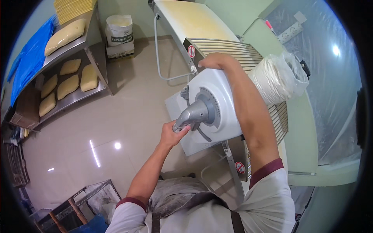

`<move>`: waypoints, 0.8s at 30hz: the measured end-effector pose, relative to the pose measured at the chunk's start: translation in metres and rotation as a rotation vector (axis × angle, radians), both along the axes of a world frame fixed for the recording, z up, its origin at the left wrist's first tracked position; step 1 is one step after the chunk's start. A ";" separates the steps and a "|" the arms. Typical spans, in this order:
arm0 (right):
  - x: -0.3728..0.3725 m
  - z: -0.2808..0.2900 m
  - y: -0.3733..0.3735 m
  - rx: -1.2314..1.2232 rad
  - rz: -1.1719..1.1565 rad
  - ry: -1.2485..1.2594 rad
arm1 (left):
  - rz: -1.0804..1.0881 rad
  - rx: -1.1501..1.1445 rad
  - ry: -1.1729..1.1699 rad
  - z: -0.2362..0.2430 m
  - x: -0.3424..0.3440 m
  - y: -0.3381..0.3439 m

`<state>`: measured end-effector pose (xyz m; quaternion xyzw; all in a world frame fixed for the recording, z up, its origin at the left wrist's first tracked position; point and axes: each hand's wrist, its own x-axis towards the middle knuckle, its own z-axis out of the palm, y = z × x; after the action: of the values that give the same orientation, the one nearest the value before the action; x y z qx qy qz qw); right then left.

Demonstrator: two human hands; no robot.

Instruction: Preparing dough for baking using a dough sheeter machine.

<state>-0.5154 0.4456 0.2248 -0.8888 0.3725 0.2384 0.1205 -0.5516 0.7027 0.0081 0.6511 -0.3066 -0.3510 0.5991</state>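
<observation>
In front of me stands a dough sheeter (223, 81) with a white housing and a round grey dial plate (211, 103). My left hand (171, 134) is wrapped round the grey lever handle (190, 116) that sticks out of this dial. My right arm reaches across the housing, and my right hand (217, 61) lies at its far edge beside the metal guard bars (229, 50). The fingers of that hand are mostly hidden. A yellowish conveyor belt (194, 19) runs away from the machine at the far side.
A white plastic-lined tub (276, 79) stands on the guard bars to the right. At left, a steel shelf (74, 101) holds several pale dough slabs (68, 87) and blue plastic (29, 58). A flour sack (119, 29) sits near the wall. Metal racks (83, 200) stand at lower left.
</observation>
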 end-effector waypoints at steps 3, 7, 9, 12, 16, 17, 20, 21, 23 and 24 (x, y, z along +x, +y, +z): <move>-0.002 -0.002 -0.004 -0.047 0.006 -0.015 | 0.030 -0.104 -0.089 -0.010 0.001 -0.009; -0.003 -0.001 0.002 -0.062 -0.004 -0.015 | -0.054 -0.199 -0.274 -0.012 0.028 -0.011; -0.003 -0.001 -0.002 -0.094 0.009 -0.031 | -0.050 -0.248 -0.298 -0.020 0.025 -0.015; -0.004 -0.002 0.002 -0.094 0.004 -0.038 | -0.031 -0.286 -0.315 -0.024 0.025 -0.013; 0.000 -0.002 0.005 -0.087 0.040 -0.045 | -0.017 -0.288 -0.342 -0.025 0.029 -0.012; 0.001 -0.002 0.007 -0.096 0.048 -0.041 | -0.017 -0.290 -0.346 -0.025 0.031 -0.012; 0.000 -0.008 -0.004 -0.156 0.111 -0.097 | -0.083 -0.308 -0.302 -0.022 0.035 -0.016; -0.004 -0.009 -0.008 -0.166 0.099 -0.107 | -0.094 -0.285 -0.294 -0.019 0.034 -0.018; -0.011 -0.007 -0.007 -0.180 0.161 -0.303 | -0.125 -0.267 -0.302 -0.019 0.032 -0.019; -0.012 -0.002 -0.004 -0.165 0.158 -0.351 | -0.109 -0.249 -0.265 -0.023 0.032 -0.018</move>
<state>-0.5277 0.4412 0.2225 -0.9499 0.2934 0.0574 0.0914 -0.5193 0.6843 -0.0147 0.5947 -0.4589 -0.2534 0.6096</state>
